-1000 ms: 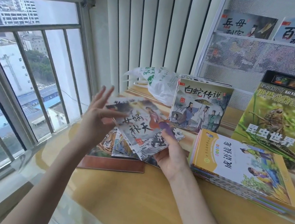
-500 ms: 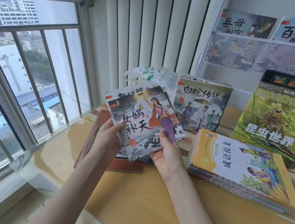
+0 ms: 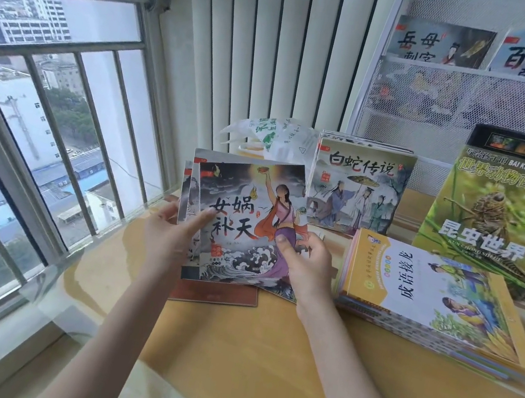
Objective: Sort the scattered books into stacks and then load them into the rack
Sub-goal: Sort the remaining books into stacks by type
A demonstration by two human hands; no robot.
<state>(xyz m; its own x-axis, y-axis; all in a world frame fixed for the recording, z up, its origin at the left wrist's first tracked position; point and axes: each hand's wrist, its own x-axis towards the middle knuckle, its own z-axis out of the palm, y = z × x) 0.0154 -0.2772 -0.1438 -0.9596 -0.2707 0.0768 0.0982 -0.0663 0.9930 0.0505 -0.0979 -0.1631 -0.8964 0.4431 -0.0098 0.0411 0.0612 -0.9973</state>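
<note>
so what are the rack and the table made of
Rack: looks like white-painted metal, judging by its fine mesh panels and thin frame bars. Table: seems to be light wood or wood-look laminate with a smooth, slightly glossy finish; which one is unclear.

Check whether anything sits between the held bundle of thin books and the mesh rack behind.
Yes. The upright white-snake book and a plastic bag stand between the bundle, held by both hands, and the rack.

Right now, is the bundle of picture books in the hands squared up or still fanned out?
Fanned out. The bundle of picture books shows staggered edges at its upper left; left hand and right hand grip its sides.
</note>
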